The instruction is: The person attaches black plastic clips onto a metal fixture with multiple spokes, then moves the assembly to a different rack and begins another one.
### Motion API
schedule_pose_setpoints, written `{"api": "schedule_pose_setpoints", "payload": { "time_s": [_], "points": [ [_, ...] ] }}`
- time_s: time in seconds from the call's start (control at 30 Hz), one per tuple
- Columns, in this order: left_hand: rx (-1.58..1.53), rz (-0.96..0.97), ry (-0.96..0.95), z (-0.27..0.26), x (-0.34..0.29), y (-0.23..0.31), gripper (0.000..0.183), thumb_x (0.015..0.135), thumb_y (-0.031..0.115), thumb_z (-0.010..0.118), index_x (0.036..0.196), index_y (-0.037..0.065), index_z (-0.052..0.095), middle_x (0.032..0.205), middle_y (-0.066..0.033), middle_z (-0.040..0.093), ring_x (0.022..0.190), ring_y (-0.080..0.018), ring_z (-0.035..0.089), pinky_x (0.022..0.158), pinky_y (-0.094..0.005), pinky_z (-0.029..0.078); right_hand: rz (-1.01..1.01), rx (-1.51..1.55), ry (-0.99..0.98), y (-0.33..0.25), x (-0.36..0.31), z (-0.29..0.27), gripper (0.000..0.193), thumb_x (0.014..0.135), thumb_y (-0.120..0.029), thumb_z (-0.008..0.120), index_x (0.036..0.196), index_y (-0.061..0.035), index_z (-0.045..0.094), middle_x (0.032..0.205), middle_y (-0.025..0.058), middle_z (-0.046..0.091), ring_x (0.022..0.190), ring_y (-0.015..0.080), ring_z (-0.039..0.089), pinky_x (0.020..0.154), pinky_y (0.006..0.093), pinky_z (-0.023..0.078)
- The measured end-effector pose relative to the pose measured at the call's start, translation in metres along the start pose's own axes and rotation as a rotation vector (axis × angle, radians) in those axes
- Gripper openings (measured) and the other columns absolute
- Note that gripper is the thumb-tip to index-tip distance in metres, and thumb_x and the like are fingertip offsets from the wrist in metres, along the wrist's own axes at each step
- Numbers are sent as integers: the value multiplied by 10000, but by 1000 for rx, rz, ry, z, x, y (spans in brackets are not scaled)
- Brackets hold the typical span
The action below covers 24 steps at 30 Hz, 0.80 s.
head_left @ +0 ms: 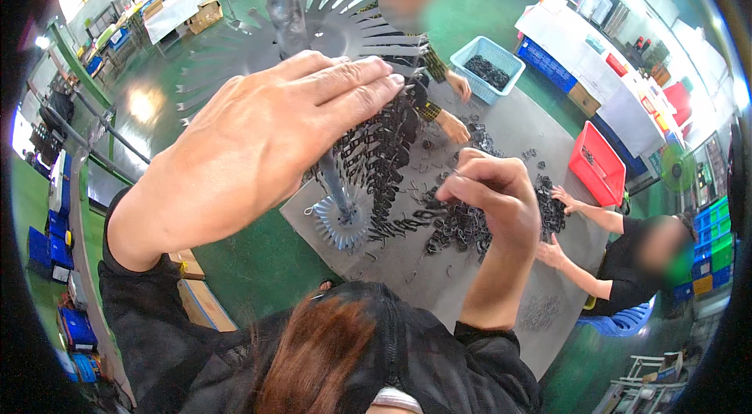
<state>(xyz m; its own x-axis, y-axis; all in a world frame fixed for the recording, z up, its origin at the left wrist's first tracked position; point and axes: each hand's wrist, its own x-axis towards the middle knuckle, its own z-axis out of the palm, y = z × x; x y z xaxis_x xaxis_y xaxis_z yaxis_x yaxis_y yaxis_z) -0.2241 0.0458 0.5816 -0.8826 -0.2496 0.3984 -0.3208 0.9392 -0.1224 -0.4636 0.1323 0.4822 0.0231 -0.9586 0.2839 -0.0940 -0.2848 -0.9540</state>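
My left hand reaches over the upper toothed metal disc, its fingers stretched out together towards the disc's right rim. Its thumb is hidden beneath. Chains of small black hook-shaped parts hang below those fingertips. A metal pole runs through the disc, down to a smaller toothed disc. My right hand is raised above a pile of loose black hook-shaped parts, fingers curled into a pinch. Whatever sits between its fingertips is too small or hidden to make out.
A grey table bears the pile. Co-workers' hands work at its far side, and another person's hands touch the pile at right. A light-blue basket holds black parts; a red tray stands at the right edge.
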Motion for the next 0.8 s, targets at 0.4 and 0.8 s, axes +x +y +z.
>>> {"api": "schedule_pose_setpoints", "payload": {
  "time_s": [0.4,0.8],
  "points": [
    [-189,-79,-98,-9,1,12,608,706,-108,546,1293,26,458,1349,-167,456,1171,-365,497,938,-414,459,-440,-419,602,-8,40,71,108,789,-122,699,886,-75,707,625,11,463,552,142,454,616,297,305],
    [59,-87,-26,-1,11,9,594,706,-104,541,1288,7,492,1275,-157,527,1054,-336,552,894,-394,484,-203,124,25,-5,28,-15,99,749,-47,665,762,46,694,679,15,539,668,98,462,632,240,338]
  ]
}}
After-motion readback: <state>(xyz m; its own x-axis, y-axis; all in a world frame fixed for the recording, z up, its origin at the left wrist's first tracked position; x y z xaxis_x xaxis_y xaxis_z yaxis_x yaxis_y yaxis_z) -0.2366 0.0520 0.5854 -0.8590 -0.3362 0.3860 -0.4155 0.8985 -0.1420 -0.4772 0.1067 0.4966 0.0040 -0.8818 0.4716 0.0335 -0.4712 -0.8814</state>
